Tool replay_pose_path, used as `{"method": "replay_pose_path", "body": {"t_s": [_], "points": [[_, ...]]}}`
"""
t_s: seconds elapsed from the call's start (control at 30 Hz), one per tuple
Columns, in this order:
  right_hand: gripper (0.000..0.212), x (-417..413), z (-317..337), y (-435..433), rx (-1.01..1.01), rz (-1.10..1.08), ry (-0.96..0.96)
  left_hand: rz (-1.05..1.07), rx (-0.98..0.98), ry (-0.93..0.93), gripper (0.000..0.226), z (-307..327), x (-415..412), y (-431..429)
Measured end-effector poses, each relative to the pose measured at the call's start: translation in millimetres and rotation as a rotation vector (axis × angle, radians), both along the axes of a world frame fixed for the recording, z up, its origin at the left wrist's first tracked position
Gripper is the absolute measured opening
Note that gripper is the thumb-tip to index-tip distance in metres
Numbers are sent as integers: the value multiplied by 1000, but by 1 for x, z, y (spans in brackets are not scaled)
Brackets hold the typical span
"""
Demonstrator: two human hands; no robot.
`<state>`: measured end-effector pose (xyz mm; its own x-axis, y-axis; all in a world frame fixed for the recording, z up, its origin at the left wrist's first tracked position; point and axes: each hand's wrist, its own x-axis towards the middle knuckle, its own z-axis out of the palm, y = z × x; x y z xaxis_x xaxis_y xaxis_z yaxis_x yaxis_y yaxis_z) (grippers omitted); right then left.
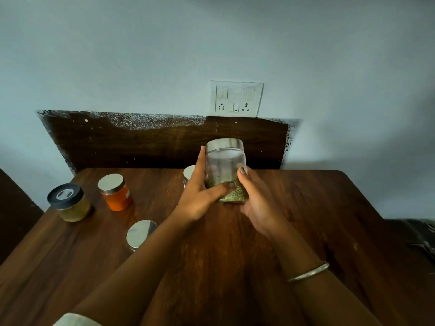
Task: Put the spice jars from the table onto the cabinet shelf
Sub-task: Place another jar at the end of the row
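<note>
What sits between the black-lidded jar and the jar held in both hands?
In the head view, the orange jar stands between them; another silver-lidded jar peeks out behind the left hand gripping the held jar.

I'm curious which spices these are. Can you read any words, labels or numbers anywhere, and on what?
Nothing is readable.
Black-lidded jar: round lid sticker, too blurred.
Orange jar: small white side label, too small.
Held jar: no label shows.
Switch plate: no lettering visible.
</note>
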<state>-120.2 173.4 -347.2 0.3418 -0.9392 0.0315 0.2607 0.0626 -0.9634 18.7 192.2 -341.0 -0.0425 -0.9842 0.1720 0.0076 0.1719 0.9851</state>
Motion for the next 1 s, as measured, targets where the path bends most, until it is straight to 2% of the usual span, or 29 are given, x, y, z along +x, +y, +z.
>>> {"method": "replay_pose_path", "body": {"t_s": [0.1,0.2,0.27,0.37,0.57,0.67,0.73,0.8,0.9,1.0], "points": [[39,5,3,-2,-65,-118,19,11,-50,-163,89,4,5,0],[46,6,7,-5,-119,-136,98,-61,-42,-249,106,8,8,1],[57,5,9,-6,-130,-119,154,-60,-33,-226,115,8,10,1],[57,1,13,-8,-177,-112,237,-11,-29,-132,113,13,16,1],[63,-12,16,-8,-139,112,259,-28,-56,-45,100,15,16,3],[63,-12,14,-6,-173,95,232,-43,-57,-63,101,15,15,4],[70,-14,14,-5,-187,50,201,-63,-73,-142,99,16,15,4],[87,-16,14,-5,-201,2,196,-62,-99,-265,95,18,17,4],[110,-19,16,-4,-267,-23,287,-89,-99,-321,98,19,19,3],[106,-24,19,-2,-311,14,341,-87,-115,-323,101,19,19,2]]}}
